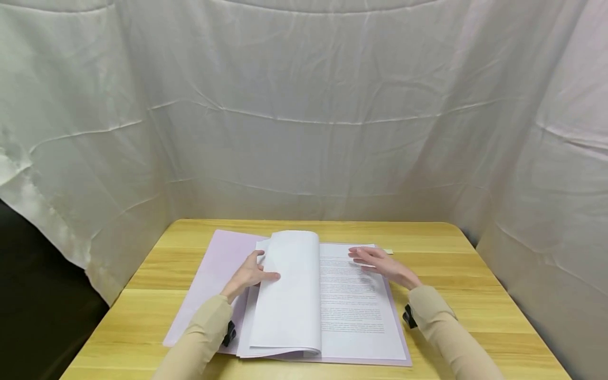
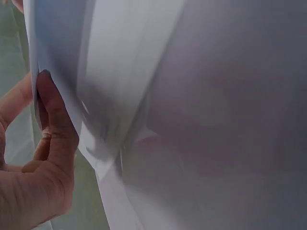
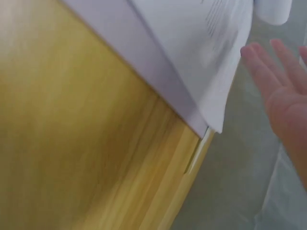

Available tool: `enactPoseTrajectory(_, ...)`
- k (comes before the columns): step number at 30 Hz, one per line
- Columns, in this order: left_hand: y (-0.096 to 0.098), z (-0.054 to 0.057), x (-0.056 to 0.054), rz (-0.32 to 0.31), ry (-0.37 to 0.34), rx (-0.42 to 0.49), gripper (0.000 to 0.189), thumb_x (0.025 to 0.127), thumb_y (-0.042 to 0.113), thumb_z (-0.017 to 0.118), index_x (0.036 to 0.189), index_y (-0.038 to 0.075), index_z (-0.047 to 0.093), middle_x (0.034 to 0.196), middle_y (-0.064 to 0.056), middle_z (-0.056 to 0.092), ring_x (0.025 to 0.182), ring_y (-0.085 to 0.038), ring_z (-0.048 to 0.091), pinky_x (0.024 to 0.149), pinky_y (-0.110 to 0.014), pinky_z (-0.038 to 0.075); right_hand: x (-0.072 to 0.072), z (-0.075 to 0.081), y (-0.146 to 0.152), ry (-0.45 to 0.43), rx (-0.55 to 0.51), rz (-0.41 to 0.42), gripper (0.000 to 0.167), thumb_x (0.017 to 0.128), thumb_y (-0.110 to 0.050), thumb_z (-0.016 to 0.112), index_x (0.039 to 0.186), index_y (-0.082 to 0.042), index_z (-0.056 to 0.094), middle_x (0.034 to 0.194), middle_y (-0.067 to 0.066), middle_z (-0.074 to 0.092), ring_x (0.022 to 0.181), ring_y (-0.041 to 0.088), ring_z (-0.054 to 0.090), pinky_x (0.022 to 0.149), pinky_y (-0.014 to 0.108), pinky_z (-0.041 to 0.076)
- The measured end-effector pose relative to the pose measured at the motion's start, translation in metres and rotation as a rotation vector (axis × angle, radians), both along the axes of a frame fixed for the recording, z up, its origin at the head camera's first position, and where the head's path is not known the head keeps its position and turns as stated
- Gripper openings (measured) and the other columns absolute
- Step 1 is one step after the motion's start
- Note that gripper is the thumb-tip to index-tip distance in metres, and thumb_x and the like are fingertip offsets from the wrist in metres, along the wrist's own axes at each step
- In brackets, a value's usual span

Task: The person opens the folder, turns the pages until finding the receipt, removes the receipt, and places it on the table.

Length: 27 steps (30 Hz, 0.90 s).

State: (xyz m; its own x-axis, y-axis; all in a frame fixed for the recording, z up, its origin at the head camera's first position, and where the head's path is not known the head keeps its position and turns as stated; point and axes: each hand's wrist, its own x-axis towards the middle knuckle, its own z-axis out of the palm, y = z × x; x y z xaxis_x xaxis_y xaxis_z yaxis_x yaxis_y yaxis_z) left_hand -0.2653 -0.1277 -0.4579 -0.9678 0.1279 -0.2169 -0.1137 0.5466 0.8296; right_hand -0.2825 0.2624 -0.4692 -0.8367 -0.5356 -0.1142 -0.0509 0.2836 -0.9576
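Head feed, clock on frame centre: lilac folder (image 1: 220,258) lies open at 6 on the wood-grain table (image 1: 494,316), bare cover reaching out toward 7-8. Turned sheets (image 1: 291,298) sit at 6, blank side up, curled over along their right edge, bottom corner lifted off the paper below. Printed page (image 1: 351,309) at 5, dense text lines, flat on the folder's right half, its left part under the curl. I see the left hand (image 1: 249,273) at 7 pinching the turned sheets' left edge, thumb on the blank face; left wrist feed confirms paper caught between thumb and fingers, blurred beyond that. Right hand (image 1: 380,262) at 4-5, fingers extended, gripping nothing, over the upper right of the printed page; I read it as raised off the paper, just beside its edge on the right wrist feed. Small pale strip (image 1: 388,252) at 4, by the folder's top right corner, near the table's far edge; can't tell what it is. Beige sleeves (image 1: 204,322) on both arms, with a black wrist unit (image 1: 230,333) at 7 and another at 4-5. Pale grey curtain (image 1: 304,148) hangs behind, 9 through 12 to 3.
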Motion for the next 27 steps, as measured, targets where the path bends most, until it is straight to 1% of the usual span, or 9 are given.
enactPoseTrajectory(4, -0.006, -0.003, -0.003, -0.008, 0.034, -0.082, 0.100, 0.078, 0.020, 0.086, 0.154, -0.007, 0.026, 0.128, -0.034, 0.057, 0.115, -0.043, 0.061, 0.101, -0.056, 0.052, -0.009, -0.007, 0.005, 0.088, 0.088, -0.099, 0.056, 0.107, -0.025, 0.049, 0.150, 0.009, 0.036, 0.154, 0.031, 0.041, 0.142, 0.048, 0.042, 0.116, 0.057, 0.040)
enactPoseTrajectory(6, -0.007, -0.003, -0.004, -0.009, 0.048, -0.114, 0.101, 0.077, 0.020, 0.086, 0.153, -0.007, 0.026, 0.125, -0.034, 0.058, 0.114, -0.043, 0.061, 0.102, -0.057, 0.051, -0.013, -0.011, 0.008, 0.124, 0.132, -0.161, 0.054, 0.105, -0.023, 0.053, 0.148, 0.008, 0.040, 0.151, 0.030, 0.046, 0.139, 0.047, 0.046, 0.113, 0.056, 0.044)
enactPoseTrajectory(9, -0.008, -0.002, -0.003, -0.018, 0.059, -0.150, 0.103, 0.076, 0.018, 0.087, 0.153, -0.008, 0.024, 0.124, -0.034, 0.059, 0.114, -0.045, 0.061, 0.102, -0.058, 0.051, -0.018, -0.016, 0.010, 0.181, 0.187, -0.241, 0.051, 0.103, -0.021, 0.056, 0.145, 0.007, 0.046, 0.147, 0.029, 0.051, 0.135, 0.046, 0.050, 0.111, 0.057, 0.045)
enactPoseTrajectory(11, -0.009, -0.002, -0.002, -0.020, 0.061, -0.166, 0.104, 0.076, 0.017, 0.087, 0.154, -0.008, 0.022, 0.127, -0.036, 0.058, 0.118, -0.048, 0.060, 0.103, -0.058, 0.050, -0.022, -0.019, 0.012, 0.224, 0.230, -0.279, 0.050, 0.102, -0.019, 0.058, 0.142, 0.008, 0.049, 0.144, 0.029, 0.053, 0.131, 0.045, 0.053, 0.110, 0.056, 0.045)
enactPoseTrajectory(13, -0.009, -0.001, -0.002, -0.026, 0.068, -0.183, 0.104, 0.077, 0.017, 0.087, 0.154, -0.008, 0.021, 0.130, -0.038, 0.057, 0.121, -0.050, 0.058, 0.103, -0.059, 0.050, -0.025, -0.021, 0.013, 0.262, 0.268, -0.308, 0.048, 0.100, -0.017, 0.060, 0.140, 0.009, 0.051, 0.142, 0.030, 0.054, 0.125, 0.043, 0.056, 0.106, 0.053, 0.048)
enactPoseTrajectory(16, -0.010, -0.002, 0.000, -0.033, 0.090, -0.204, 0.105, 0.076, 0.015, 0.087, 0.154, -0.009, 0.020, 0.129, -0.039, 0.057, 0.121, -0.052, 0.058, 0.102, -0.059, 0.051, -0.029, -0.024, 0.015, 0.301, 0.329, -0.339, 0.048, 0.098, -0.015, 0.063, 0.138, 0.009, 0.052, 0.140, 0.031, 0.055, 0.118, 0.041, 0.057, 0.098, 0.048, 0.050)
enactPoseTrajectory(19, -0.011, -0.003, 0.000, -0.041, 0.116, -0.222, 0.105, 0.076, 0.013, 0.087, 0.153, -0.010, 0.021, 0.125, -0.038, 0.060, 0.116, -0.052, 0.060, 0.099, -0.058, 0.053, -0.031, -0.027, 0.016, 0.321, 0.371, -0.360, 0.049, 0.095, -0.013, 0.066, 0.138, 0.008, 0.054, 0.139, 0.031, 0.055, 0.116, 0.042, 0.056, 0.096, 0.049, 0.049)
enactPoseTrajectory(23, -0.012, -0.005, 0.001, -0.046, 0.130, -0.242, 0.105, 0.075, 0.013, 0.088, 0.153, -0.010, 0.021, 0.120, -0.034, 0.063, 0.113, -0.050, 0.061, 0.097, -0.057, 0.053, -0.035, -0.030, 0.016, 0.344, 0.400, -0.373, 0.050, 0.093, -0.011, 0.068, 0.137, 0.009, 0.054, 0.138, 0.033, 0.055, 0.118, 0.046, 0.055, 0.100, 0.056, 0.048)
enactPoseTrajectory(27, -0.014, -0.007, 0.001, -0.049, 0.129, -0.256, 0.106, 0.074, 0.014, 0.089, 0.153, -0.010, 0.022, 0.113, -0.029, 0.065, 0.105, -0.044, 0.065, 0.094, -0.056, 0.054, -0.037, -0.031, 0.016, 0.337, 0.422, -0.380, 0.050, 0.093, -0.009, 0.068, 0.137, 0.009, 0.054, 0.140, 0.033, 0.054, 0.122, 0.048, 0.054, 0.106, 0.059, 0.045)
